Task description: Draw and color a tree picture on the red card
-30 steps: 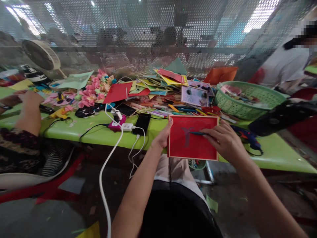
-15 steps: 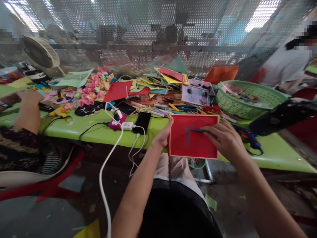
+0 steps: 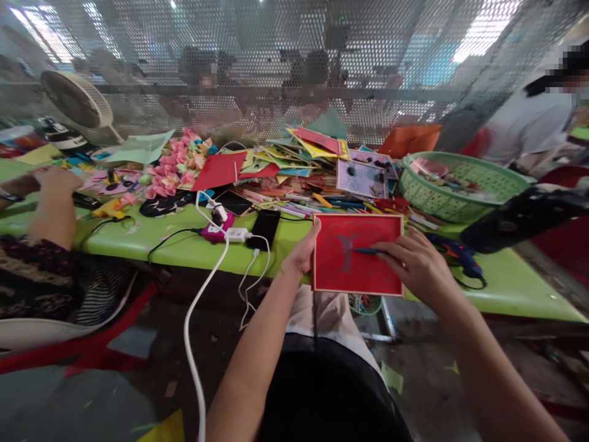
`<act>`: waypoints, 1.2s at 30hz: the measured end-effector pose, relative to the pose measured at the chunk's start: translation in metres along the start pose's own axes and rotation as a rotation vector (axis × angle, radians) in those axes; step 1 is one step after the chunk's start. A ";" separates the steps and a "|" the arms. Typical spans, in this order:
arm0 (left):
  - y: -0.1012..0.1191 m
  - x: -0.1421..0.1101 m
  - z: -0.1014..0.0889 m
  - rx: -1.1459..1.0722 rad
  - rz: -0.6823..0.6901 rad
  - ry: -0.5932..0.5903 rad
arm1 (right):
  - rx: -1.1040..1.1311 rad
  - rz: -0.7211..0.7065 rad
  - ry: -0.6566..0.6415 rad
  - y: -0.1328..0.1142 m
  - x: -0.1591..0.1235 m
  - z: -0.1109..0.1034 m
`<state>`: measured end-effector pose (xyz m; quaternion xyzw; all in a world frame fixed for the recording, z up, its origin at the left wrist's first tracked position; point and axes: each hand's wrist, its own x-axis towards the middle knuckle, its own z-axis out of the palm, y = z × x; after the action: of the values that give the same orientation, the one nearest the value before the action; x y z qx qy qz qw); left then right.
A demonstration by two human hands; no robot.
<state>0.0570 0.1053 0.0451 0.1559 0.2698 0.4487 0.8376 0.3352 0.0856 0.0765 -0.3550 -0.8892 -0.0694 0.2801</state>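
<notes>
A red framed board (image 3: 372, 267) with a pale wooden edge is tilted toward me at the table's front edge, over my lap. A bluish tree-like drawing with a trunk and branches marks its face. My left hand (image 3: 304, 250) grips the board's left edge, thumb on the frame. Between the fingers of my right hand (image 3: 416, 261) is a slim dark blue crayon or pen (image 3: 365, 250); its exact kind is unclear. The tip lies at the right side of the drawn trunk. My right hand hovers across the board's right edge.
Pens, papers and pink paper flowers (image 3: 168, 166) heap along the green table (image 3: 184, 252). A phone (image 3: 264, 227), a magenta power strip (image 3: 214, 230) and white cables lie left. Right are a green basket (image 3: 460, 193) and blue glue gun (image 3: 460, 255). Another person's arm (image 3: 57, 196) rests far left.
My right hand has shifted slightly left and down, carrying the tip from the upper trunk to lower along it. The board has moved slightly left. My left hand keeps its hold.
</notes>
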 end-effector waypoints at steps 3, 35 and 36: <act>-0.001 -0.001 0.001 -0.035 0.027 -0.002 | 0.025 -0.005 -0.037 -0.004 -0.010 0.001; 0.000 0.000 0.000 -0.016 -0.006 -0.054 | 0.022 0.045 -0.035 -0.013 -0.022 0.002; 0.000 0.001 -0.002 -0.021 0.000 -0.073 | 0.018 0.042 -0.035 -0.012 -0.023 0.002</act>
<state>0.0564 0.1063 0.0436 0.1637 0.2344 0.4456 0.8484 0.3392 0.0638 0.0631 -0.3724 -0.8868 -0.0491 0.2693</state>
